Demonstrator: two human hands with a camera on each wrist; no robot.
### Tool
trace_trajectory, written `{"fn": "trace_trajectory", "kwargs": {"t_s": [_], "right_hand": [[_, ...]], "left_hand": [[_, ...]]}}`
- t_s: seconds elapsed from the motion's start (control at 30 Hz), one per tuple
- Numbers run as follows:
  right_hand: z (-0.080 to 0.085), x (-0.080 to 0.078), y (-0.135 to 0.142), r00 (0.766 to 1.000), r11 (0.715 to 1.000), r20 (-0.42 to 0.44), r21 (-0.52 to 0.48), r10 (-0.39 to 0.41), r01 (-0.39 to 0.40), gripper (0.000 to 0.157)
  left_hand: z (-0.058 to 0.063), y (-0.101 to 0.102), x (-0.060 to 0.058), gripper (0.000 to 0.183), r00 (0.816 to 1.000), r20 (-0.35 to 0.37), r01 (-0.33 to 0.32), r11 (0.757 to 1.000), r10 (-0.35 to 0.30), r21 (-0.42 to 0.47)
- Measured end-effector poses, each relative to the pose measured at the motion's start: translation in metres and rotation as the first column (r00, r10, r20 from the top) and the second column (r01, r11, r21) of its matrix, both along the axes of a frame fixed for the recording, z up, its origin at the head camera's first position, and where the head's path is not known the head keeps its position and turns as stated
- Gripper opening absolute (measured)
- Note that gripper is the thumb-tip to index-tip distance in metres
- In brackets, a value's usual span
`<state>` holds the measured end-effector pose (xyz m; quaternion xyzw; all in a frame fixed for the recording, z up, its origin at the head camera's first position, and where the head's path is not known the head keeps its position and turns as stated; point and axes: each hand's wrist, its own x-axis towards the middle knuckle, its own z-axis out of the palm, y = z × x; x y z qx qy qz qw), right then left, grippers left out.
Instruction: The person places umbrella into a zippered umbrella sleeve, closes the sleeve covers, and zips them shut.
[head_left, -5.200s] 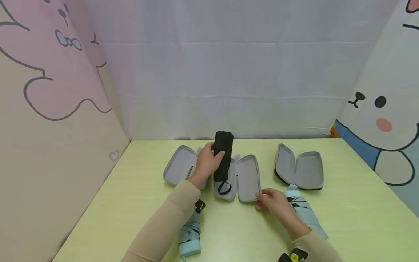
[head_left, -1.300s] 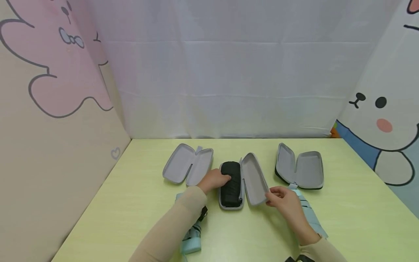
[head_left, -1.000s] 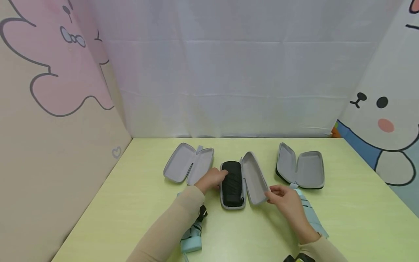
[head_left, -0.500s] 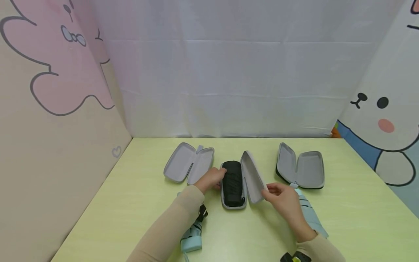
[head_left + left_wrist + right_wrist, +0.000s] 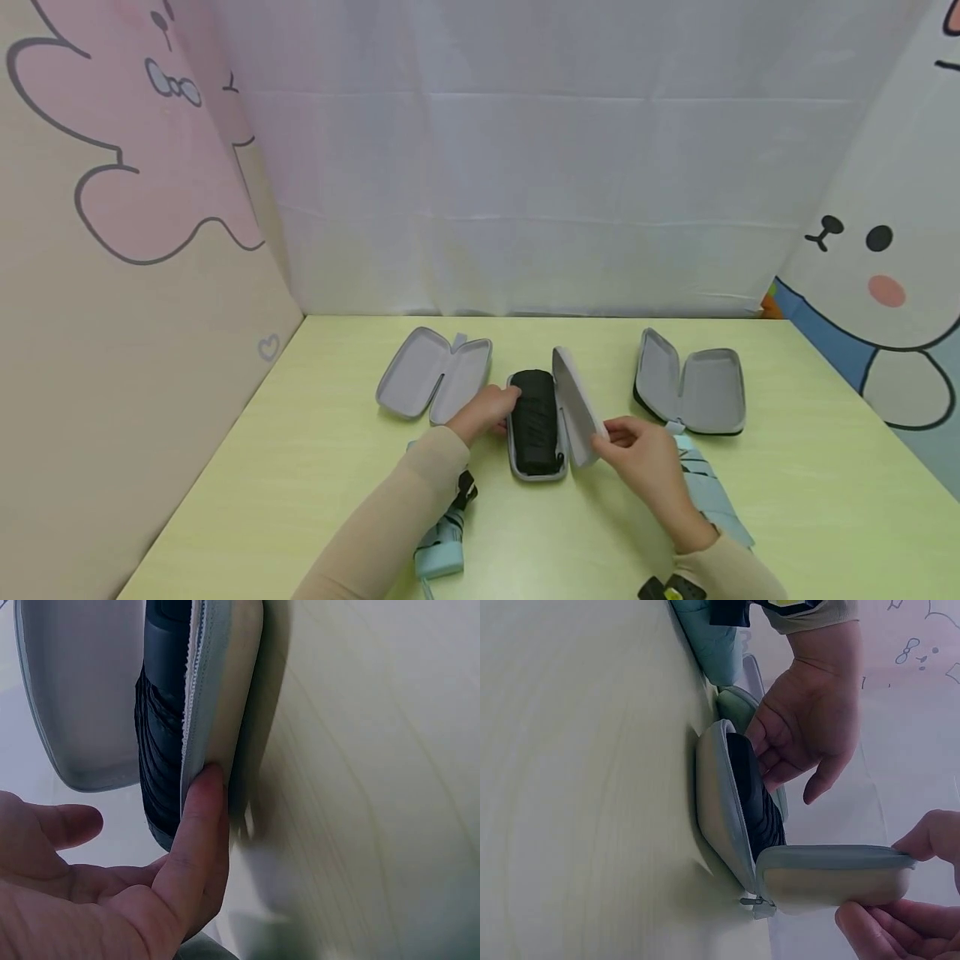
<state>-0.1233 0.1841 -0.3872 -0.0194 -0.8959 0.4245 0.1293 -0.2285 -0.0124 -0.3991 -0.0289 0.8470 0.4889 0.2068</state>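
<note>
Head: right grip (image 5: 641,458) pinches lid (image 5: 577,410); left grip (image 5: 483,412), wide, touches case (image 5: 234,697); yellow mark (image 5: 672,593) unreadable.

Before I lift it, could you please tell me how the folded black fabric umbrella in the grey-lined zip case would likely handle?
The black umbrella would probably stay stiff lengthwise, since it lies straight and compact. Its pleated cloth may give slightly when squeezed. Rolling seems unlikely while it sits in the zip case.
</note>
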Motion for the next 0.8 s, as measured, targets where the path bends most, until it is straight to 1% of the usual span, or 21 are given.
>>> {"fn": "trace_trajectory", "kwargs": {"t_s": [0.4,0.6,0.8], "right_hand": [[0.001,-0.001,-0.010,1.000,0.999,-0.030,0.037,0.001,0.000,0.020],[0.004,-0.001,-0.016,1.000,0.999,-0.008,0.044,-0.001,0.002,0.021],[0.003,-0.001,-0.021,1.000,0.999,-0.024,0.052,0.004,-0.003,0.020]], "left_hand": [[-0.003,0.000,-0.003,0.055,1.000,0.017,-0.026,0.998,0.025,0.051],[-0.004,0.000,-0.003,0.055,1.000,0.022,-0.022,0.997,0.021,0.072],[-0.005,-0.001,-0.003,0.053,1.000,0.019,-0.018,0.997,0.017,0.081]]}}
